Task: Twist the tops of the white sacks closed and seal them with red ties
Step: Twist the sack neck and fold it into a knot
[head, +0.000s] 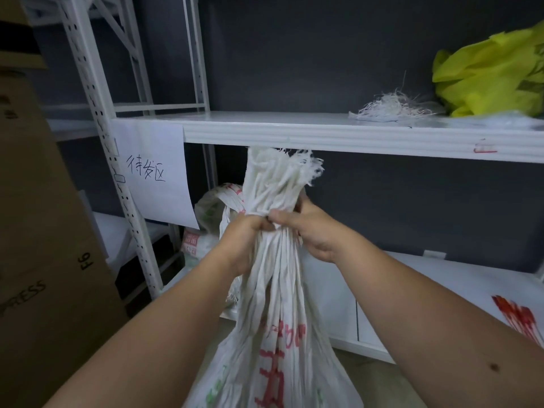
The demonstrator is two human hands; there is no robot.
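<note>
Left hand [245, 241] clenched round the gathered neck of the white sack [273, 334], fingers wrapped from the left side, thumb end meeting the other hand at the front of the bunch. Right hand [312, 228] also closed on the same neck from the right, fingertips pressed into the pleated fabric just beside the left knuckles. Both forearms bare, reaching in from the near edge.

Sack stands upright in the centre, near the camera, in front of the lower shelf bay. Neck bunched into tight vertical pleats; frayed top [282, 172] fans upward above the hands and ends just under the front lip of the middle shelf [323, 132]. Red printing on the sack body below the hands. No red tie visible on the neck; hands cover the pinch point, so cannot tell.

Far left: stacked cardboard boxes [44, 231]. Next, white perforated rack upright [103, 136], with a paper sign [153, 172], handwritten, hanging from the shelf edge. Behind the held sack, lower left bay: second white sack [217, 207], top already gathered. On the middle shelf, right of centre: loose pile of white frayed strands [388, 108]; far right, crumpled yellow bag [494, 75]. Lower right: white surface with red printing [518, 319], partly cut off.
</note>
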